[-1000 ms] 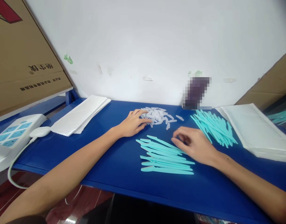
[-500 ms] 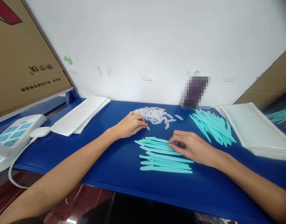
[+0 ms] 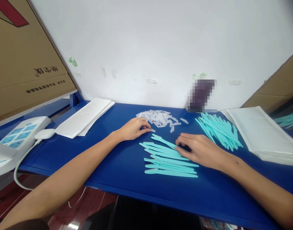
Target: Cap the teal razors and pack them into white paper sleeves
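Observation:
My left hand rests on the blue table at the near edge of a heap of small clear plastic caps, fingers pinched together on one small cap. My right hand lies over the right end of a row of teal plastic sticks, its fingers curled round the end of one teal stick that angles up to the left off the row.
A second pile of teal sticks lies to the right. White bag stacks sit at left and right. A white machine with cable stands far left. Cardboard boxes flank the table, wall behind.
My left hand drew back from the cap heap toward me with its fingers closing. My right hand settled on the stick row and swung one teal stick out at an angle.

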### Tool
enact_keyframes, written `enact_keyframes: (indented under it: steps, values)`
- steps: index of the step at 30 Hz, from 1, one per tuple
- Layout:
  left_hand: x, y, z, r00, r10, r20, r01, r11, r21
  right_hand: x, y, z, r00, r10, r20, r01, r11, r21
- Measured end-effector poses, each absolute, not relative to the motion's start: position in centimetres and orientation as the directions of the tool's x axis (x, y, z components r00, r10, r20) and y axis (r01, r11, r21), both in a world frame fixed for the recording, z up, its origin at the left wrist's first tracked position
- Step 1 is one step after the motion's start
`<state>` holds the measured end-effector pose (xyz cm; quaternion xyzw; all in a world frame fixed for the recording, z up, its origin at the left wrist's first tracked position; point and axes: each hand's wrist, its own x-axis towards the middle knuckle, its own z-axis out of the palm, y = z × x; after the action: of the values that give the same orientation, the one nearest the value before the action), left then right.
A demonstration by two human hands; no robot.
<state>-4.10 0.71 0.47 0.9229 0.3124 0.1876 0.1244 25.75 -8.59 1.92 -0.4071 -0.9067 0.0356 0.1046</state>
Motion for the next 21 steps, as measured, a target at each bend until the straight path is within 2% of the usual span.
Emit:
enact_keyframes:
  steps: [7,10,13,15,18,21]
  values:
    - [-3.9,0.9,0.3,0.716,0.651,0.254,0.528,-0.742,0.413,25.7,-8.2,1.8,-0.636,0.756,0.155,0.735,0.655,-0.179]
    - [-3.8,1.0,0.2,0.705,0.669,0.236,0.521,-0.714,0.468,25.8,-8.1,2.1,-0.628,0.754,0.194,0.754,0.651,-0.090]
    - [-3.8,0.9,0.2,0.698,0.678,0.231,0.510,-0.697,0.504,26.1,-8.1,2.6,-0.590,0.793,0.156,0.801,0.599,-0.014]
    - [-3.8,0.8,0.3,0.691,0.685,0.232,0.505,-0.686,0.524,26.4,-8.1,3.0,-0.551,0.831,0.078,0.831,0.555,-0.041]
    - [-3.8,0.7,0.3,0.684,0.690,0.236,0.502,-0.680,0.534,26.9,-8.2,3.5,-0.450,0.888,-0.091,0.887,0.433,-0.159]
    - [-3.7,0.6,0.2,0.657,0.707,0.263,0.501,-0.670,0.548,27.3,-8.2,3.7,-0.411,0.892,-0.190,0.898,0.360,-0.255]
